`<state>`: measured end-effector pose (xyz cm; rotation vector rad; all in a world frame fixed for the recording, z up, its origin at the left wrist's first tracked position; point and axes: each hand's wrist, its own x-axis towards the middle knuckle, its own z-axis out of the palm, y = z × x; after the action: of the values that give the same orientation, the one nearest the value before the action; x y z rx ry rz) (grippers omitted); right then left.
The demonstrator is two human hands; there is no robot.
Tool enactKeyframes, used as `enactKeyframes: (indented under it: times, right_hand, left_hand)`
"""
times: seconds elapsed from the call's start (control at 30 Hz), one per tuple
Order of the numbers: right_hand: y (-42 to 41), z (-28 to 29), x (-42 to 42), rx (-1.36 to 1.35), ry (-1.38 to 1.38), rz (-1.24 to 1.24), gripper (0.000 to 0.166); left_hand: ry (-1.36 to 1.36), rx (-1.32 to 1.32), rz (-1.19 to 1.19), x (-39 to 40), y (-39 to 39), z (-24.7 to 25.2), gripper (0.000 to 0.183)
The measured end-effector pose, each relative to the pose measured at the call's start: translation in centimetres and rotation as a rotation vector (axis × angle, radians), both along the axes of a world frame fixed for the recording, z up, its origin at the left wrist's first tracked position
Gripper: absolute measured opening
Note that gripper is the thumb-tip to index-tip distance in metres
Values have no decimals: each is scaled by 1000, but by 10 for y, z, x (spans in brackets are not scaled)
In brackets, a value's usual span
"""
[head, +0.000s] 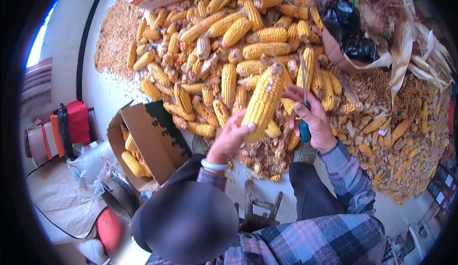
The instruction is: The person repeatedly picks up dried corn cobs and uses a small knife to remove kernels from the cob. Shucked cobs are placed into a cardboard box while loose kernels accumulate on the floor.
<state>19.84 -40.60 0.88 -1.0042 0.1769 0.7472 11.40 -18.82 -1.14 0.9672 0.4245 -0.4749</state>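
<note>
My left hand [230, 139] grips a large ear of yellow corn [263, 104] near its lower end, with the ear tilted up and to the right. A patch of pale, damaged kernels shows near its upper end. In my right hand [315, 122] is a screwdriver [304, 131] with a teal handle, its thin metal shaft pointing up and away from me. The fingertips of that hand are close to the ear; whether they touch it I cannot tell. Beyond both hands spreads a heap of husked corn ears [229, 82].
At the left stands an open cardboard box [157, 139] with several ears inside. Loose kernels [116, 39] lie at the far left. To the right are a black plastic bag [343, 18], dry husks [404, 46] and a pile of corn debris [400, 150]. A wooden stool [250, 200] shows below me.
</note>
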Motion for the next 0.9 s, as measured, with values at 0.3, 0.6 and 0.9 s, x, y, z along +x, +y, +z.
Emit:
enactKeyframes:
  times: [0.3, 0.6, 0.9]
  right_hand:
    - [6, 3, -29, -174, -4, 181, 45]
    - [-13, -3, -68, -501, -226, 294, 37]
    - [-36, 32, -94, -962, -869, 430, 31]
  left_hand:
    - [-18, -4, -108, -40, -43, 10, 61]
    - [73, 160, 132, -65, -54, -22, 49]
    - [71, 134, 237, -72, -59, -49, 40]
